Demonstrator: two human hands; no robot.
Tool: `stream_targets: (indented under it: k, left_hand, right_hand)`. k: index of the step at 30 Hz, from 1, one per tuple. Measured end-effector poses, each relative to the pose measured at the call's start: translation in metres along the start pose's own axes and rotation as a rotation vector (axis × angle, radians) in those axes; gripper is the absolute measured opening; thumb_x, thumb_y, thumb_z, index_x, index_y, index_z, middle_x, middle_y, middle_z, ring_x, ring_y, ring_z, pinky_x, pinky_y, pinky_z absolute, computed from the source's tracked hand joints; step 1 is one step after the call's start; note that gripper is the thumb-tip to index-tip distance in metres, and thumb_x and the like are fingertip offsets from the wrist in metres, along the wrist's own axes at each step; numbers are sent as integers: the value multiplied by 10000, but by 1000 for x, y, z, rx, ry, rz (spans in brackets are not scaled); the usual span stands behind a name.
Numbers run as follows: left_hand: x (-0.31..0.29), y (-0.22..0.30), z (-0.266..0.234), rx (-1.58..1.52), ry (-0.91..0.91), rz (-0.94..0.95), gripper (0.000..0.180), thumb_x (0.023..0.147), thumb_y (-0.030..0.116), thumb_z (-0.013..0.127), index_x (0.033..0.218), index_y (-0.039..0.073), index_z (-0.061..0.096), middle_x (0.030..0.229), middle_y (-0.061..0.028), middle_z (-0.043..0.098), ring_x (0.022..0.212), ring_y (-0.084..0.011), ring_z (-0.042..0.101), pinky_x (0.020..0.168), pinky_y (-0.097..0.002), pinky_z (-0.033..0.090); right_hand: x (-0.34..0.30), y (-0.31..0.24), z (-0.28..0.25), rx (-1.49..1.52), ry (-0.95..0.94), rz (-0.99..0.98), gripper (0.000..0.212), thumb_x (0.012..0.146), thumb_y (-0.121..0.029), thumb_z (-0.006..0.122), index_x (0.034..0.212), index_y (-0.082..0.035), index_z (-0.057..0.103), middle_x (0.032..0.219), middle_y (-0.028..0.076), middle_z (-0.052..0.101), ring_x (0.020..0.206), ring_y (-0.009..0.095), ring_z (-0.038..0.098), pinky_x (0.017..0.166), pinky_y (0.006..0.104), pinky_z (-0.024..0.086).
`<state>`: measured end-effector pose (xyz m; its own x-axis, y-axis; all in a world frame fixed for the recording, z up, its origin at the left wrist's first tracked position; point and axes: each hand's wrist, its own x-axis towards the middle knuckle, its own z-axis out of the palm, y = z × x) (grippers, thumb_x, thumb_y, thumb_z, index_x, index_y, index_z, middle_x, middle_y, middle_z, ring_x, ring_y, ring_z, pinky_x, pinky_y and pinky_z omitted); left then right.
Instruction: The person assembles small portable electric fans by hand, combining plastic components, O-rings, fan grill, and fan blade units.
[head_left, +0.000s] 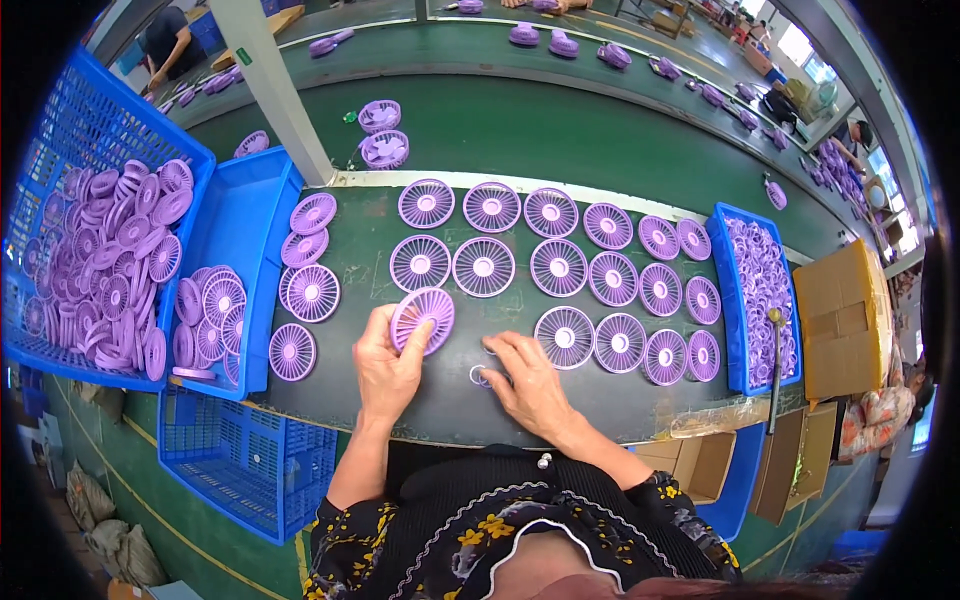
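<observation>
My left hand (388, 362) grips a purple round fan grille (423, 318) by its edge, tilted above the table, with the thumb near its hub. My right hand (527, 383) reaches low over the tabletop with thumb and fingers apart. Its thumb is at a small pale ring (479, 375), and another small ring (489, 347) shows partly under the fingertips. Beyond both hands, several purple fan grilles (483, 266) lie flat in rows on the dark green table (440, 385). More grilles (312, 293) overlap in a column on the left.
A large blue crate (185, 140) heaped with grilles and a blue tray (235, 190) stand left. At right are a blue bin (735, 350) of small purple rings and a cardboard box (842, 320). Behind the table, a green conveyor (560, 130) carries purple fans; a metal post (270, 90) rises there.
</observation>
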<state>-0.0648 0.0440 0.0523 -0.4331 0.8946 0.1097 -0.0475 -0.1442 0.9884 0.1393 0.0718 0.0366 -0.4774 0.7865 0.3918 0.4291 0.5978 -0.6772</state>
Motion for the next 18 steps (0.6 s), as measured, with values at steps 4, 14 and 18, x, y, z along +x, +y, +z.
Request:
stream_targets:
  k: [4, 14, 18]
  left_hand:
    - [2, 6, 12, 603, -63, 347, 198, 866, 59, 751, 1036, 12, 660, 853, -134, 712, 698, -241, 700, 646, -342, 534]
    - [26, -5, 21, 901, -837, 582, 443, 804, -26, 624, 1215, 127, 689, 1254, -92, 688, 1289, -308, 573, 1150, -492, 400]
    - [25, 15, -1, 863, -798, 502, 409, 840, -49, 603, 1209, 107, 688, 1269, -113, 676, 1280, -330, 577, 1126, -471, 426]
  right_hand:
    - [-13, -1, 9, -27, -138, -48, 262, 839, -101, 751, 1064, -22, 643, 1067, 127, 636, 1051, 345, 594, 911, 432, 501]
    - [-10, -2, 18, 84, -252, -200, 239, 839, -75, 723, 1070, -30, 678, 1063, 125, 659, 1023, 323, 618, 903, 416, 509]
    - [-7, -1, 14, 22, -274, -157, 206, 854, -64, 699, 1056, -30, 686, 998, 126, 676, 976, 320, 635, 872, 408, 522]
